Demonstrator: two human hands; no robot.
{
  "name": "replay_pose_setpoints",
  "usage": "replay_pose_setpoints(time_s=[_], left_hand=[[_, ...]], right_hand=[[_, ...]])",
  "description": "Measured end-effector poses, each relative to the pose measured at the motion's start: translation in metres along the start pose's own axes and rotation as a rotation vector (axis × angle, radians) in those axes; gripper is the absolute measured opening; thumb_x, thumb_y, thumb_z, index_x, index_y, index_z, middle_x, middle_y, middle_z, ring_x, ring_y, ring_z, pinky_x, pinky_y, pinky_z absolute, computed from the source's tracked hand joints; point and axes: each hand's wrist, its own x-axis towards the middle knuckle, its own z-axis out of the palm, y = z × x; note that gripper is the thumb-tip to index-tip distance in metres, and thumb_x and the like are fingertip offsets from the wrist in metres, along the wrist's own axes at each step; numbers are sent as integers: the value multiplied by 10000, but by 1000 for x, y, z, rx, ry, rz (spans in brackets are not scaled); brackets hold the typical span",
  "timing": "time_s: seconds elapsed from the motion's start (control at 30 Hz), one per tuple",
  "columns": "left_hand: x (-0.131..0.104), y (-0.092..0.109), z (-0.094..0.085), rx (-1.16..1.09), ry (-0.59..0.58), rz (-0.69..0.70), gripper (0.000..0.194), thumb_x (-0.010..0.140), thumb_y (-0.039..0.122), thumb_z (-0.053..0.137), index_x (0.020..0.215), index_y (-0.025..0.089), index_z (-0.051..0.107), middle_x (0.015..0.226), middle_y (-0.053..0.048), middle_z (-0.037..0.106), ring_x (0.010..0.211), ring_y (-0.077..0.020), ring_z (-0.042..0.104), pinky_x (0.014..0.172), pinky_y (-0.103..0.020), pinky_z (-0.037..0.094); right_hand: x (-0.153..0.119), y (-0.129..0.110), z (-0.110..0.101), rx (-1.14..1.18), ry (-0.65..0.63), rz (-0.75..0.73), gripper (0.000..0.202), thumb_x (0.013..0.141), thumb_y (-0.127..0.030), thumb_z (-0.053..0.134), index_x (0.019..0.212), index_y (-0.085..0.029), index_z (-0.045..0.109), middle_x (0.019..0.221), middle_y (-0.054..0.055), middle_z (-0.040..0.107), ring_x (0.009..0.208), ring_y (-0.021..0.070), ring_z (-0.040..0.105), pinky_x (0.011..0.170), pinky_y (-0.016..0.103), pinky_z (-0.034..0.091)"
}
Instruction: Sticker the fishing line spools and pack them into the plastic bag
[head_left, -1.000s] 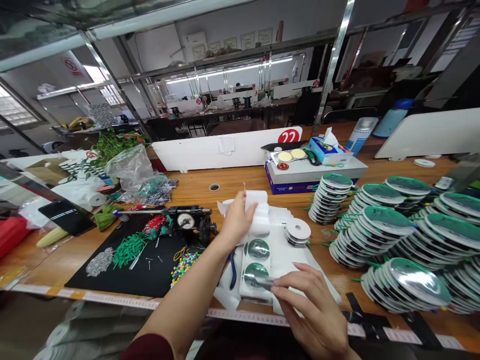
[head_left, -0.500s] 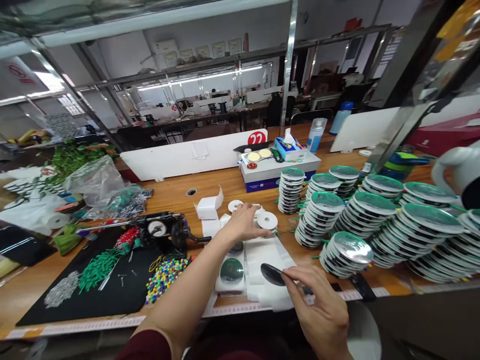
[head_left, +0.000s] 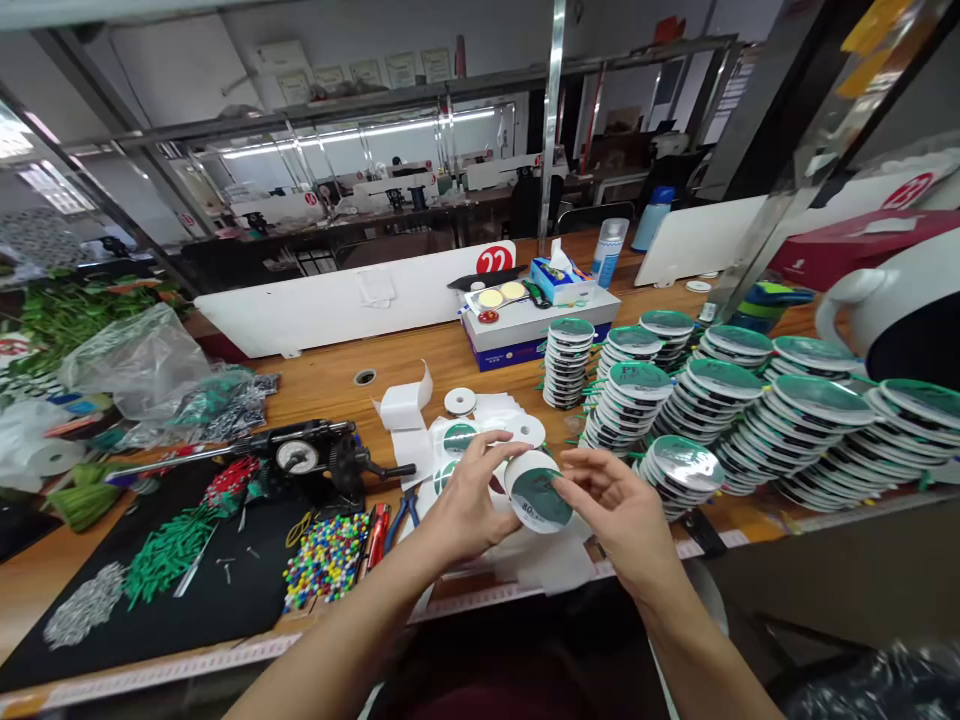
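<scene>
Left fingers [head_left: 491, 445] and right fingers [head_left: 579, 500] pinch a green-labelled white spool [head_left: 538, 495]; tissue [head_left: 559, 258] pokes from a blue box [head_left: 562, 283].

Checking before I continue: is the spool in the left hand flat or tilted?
Tilted: the left hand holds the spool with its green-labelled face angled toward the camera.

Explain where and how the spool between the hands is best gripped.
Probably by the edge of the spool, coming from the left, as the left hand holds it. It is a round disc, tilted with its green label facing the wearer, so an edge hold leaves most of that face free for the right hand.
</scene>
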Motion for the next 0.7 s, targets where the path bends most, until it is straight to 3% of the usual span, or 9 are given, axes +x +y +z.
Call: replay_pose_setpoints(time_s=[0.07,0.23,0.7], left_hand=[[-11,1,3,-167,11,-50,662,668,121,767,1291,237,572,1378,-97,520,1225,-250,559,845,-292,566],[-22,-1,9,-617,-37,-237,686,693,148,775,1322,184,506,1117,-78,677,941,-174,684,816,-261,561],[-22,-5,0,-769,-119,-297,735,668,183,845,1310,178,488,1154,-106,670,986,-199,684,864,-299,546]], right_hand=[[0,-1,8,-29,-21,22,431,741,-457,824,1038,-180,680,861,55,706,790,162,671,725,266,561],[-7,-1,21,-178,-7,-55,362,796,-437,781,1037,-184,688,945,78,714,848,176,668,747,282,558],[-9,-7,31,-296,77,-172,302,825,-429,731,958,-160,697,817,60,673,657,129,624,617,235,577]])
